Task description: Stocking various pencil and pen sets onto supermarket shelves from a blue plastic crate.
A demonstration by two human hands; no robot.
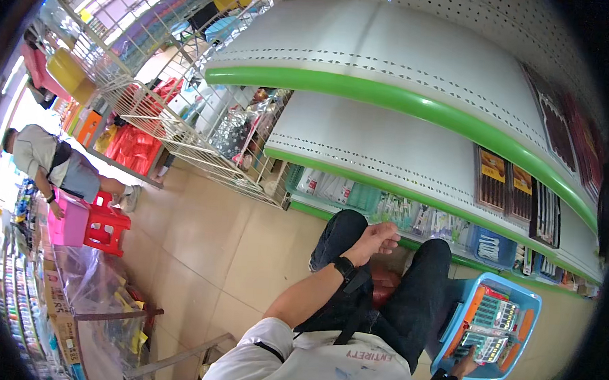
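Observation:
My left hand (376,241) is raised over my knees near the lower shelf edge, its fingers curled; whether it pinches something small is unclear. To my right, my right hand (465,364) reaches into a blue plastic basket (532,322) on the floor. Its fingers are at the near edge of a clear blister pack (486,346) with green and black contents; the grip is partly hidden. Another similar pack (495,313) lies beyond it, and orange items (524,327) line the basket's sides.
Green-edged white metal shelves (358,126) stand ahead, with packs (491,178) at the right and small baskets (370,197) on the bottom level. A wire rack (199,150) adjoins them. At far left, a person (56,159) is near a red stool (110,227) and a pink bin (69,219).

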